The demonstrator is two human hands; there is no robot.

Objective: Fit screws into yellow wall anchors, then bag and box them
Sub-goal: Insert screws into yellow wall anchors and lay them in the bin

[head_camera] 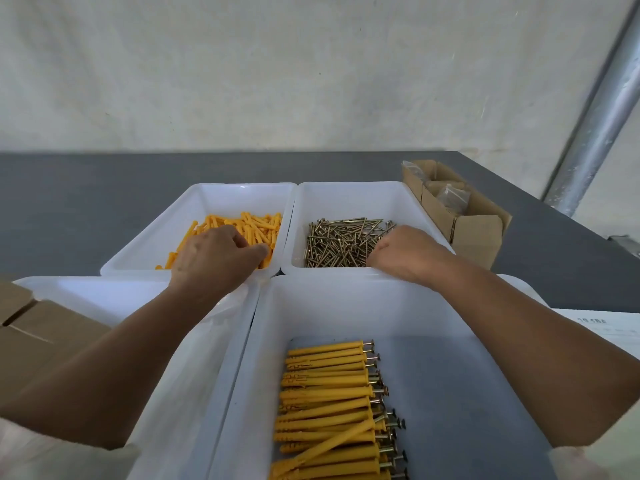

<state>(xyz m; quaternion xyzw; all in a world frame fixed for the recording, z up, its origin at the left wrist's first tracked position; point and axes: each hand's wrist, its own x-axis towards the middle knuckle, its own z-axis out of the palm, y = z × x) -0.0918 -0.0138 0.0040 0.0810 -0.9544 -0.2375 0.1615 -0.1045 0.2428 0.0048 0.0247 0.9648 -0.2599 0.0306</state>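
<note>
- The left hand is curled into the loose anchors in the bench's far-left tray; whether one is gripped cannot be told.
- The right hand is lowered over the screws in the adjoining tray, fingers hidden, grip unclear.
- Finished sets are kept in the near tray, presumably for bagging.

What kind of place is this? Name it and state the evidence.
Probably a small hardware-packing workstation: white plastic bins on a grey tabletop hold loose yellow plastic wall anchors and brass-coloured screws, with brown cardboard boxes alongside.
</note>
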